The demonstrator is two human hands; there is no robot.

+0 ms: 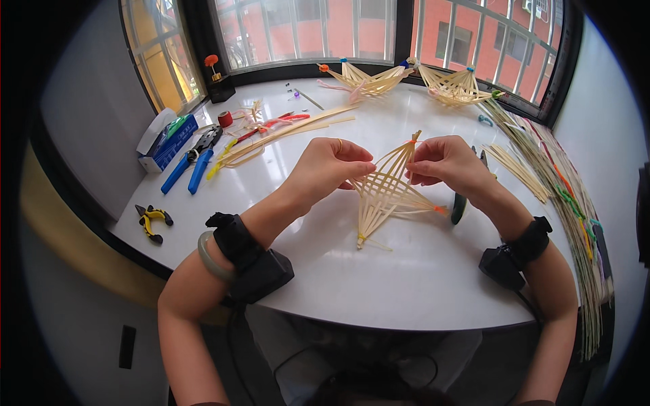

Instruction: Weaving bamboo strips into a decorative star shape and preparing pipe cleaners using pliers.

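Between my hands is a woven bamboo-strip piece with a crossed lattice middle and pointed, tied corners. Orange ties mark its top and right points, and a yellow tie binds the lower one. My left hand pinches its left edge, thumb and fingers closed together. With thumb and fingers, my right hand grips the strips just below the top point. Behind my right hand, a dark-handled tool lies partly hidden on the white table.
Two finished-looking woven pieces stand by the window. At left lie blue-handled pliers, yellow-and-black pliers, a tissue box, a red spool and loose strips. Long bundled strips hang over the right edge.
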